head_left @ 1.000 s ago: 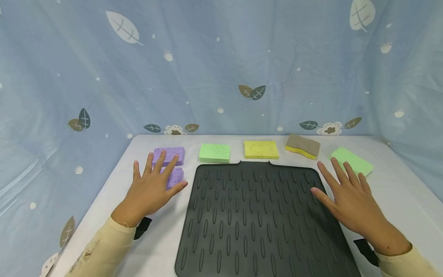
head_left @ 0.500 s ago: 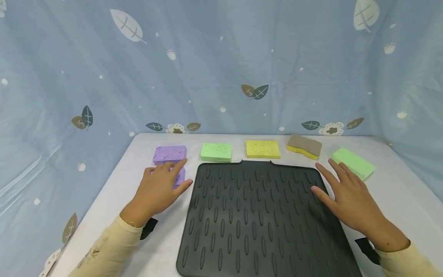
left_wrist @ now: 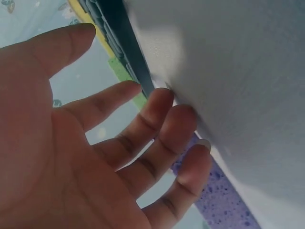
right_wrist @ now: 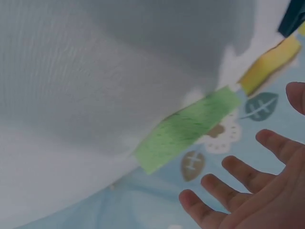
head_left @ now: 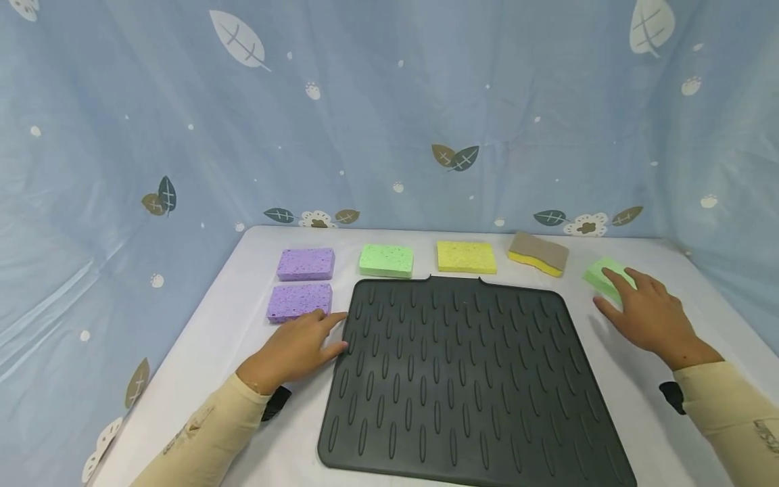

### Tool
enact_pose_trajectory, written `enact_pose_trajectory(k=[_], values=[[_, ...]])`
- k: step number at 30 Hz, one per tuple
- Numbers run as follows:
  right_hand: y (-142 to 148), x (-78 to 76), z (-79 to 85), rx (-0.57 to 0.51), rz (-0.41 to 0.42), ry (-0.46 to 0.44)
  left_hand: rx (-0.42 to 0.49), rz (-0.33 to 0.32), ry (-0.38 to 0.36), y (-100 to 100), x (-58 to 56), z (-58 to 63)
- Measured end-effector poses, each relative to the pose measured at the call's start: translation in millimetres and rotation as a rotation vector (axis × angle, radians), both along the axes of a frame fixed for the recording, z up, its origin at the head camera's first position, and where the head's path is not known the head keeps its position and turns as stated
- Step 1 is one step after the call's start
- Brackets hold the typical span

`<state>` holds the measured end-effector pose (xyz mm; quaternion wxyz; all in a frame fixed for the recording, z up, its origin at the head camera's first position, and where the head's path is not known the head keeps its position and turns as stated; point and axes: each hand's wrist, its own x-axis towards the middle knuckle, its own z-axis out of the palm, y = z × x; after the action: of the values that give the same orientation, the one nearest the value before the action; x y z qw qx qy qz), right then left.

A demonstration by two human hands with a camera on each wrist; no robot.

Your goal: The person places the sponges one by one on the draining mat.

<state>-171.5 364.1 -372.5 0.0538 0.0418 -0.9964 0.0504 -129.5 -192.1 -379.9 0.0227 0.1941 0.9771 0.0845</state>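
Note:
My left hand (head_left: 295,352) hovers or rests beside the left edge of a dark ribbed mat (head_left: 462,379), just in front of the lower purple sponge (head_left: 298,303). Its fingers bend loosely around nothing in the left wrist view, and that purple sponge (left_wrist: 224,195) shows behind the fingertips. Over the near side of the right-hand green sponge (head_left: 599,276), my right hand (head_left: 657,316) has its fingers spread and partly covers it. The right wrist view shows a gap between those fingers and the green sponge (right_wrist: 188,129).
Behind the lower purple sponge lies another purple sponge (head_left: 306,264). Along the back are a green sponge (head_left: 386,260), a yellow sponge (head_left: 466,257) and a yellow sponge with a brown top (head_left: 539,253). A blue leaf-print curtain (head_left: 389,115) hangs behind the white table (head_left: 231,325).
My left hand has come back from over the purple sponges to the mat's left edge, its fingers bending. The right hand has moved right, off the mat, over the green sponge.

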Motion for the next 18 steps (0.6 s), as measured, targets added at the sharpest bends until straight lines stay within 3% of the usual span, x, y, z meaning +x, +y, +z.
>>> enact_pose_trajectory(k=[5,11,18], values=[[13,-15.4,-2.2,-0.01,-0.039,-0.104,-0.027,-0.028,0.008,-3,0.5,-2.0],[25,-26.6,-3.9,-0.028,-0.079,-0.155,-0.033,-0.042,0.016,-5,-0.2,1.8],[35,-34.5,-6.3,-0.062,-0.064,-0.24,-0.033,-0.072,-0.006,-5,-1.6,-2.7]])
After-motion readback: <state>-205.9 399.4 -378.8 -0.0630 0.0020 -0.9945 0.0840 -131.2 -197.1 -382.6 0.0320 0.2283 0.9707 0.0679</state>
